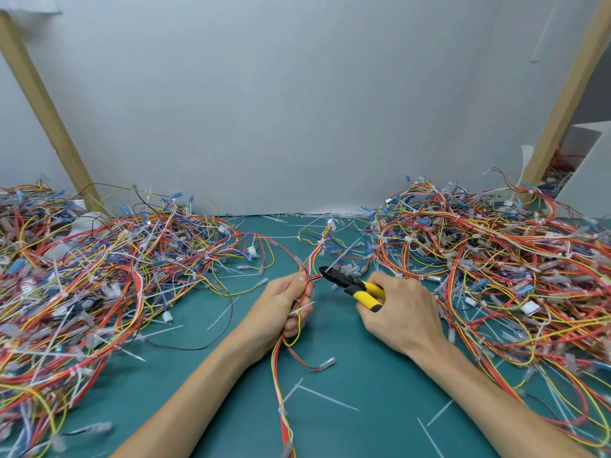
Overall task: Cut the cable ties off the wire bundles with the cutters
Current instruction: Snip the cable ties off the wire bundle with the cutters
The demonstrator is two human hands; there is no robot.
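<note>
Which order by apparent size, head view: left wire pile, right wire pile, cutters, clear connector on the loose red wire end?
1-2. left wire pile and right wire pile: alike, both cropped by the frame; not ranked.
3. cutters, partly hidden in the right hand.
4. clear connector.

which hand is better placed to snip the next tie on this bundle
Right. The right hand grips the yellow-handled cutters, whose black tip points at the wire bundle, close beside it. The left hand is busy holding that bundle up.
</note>
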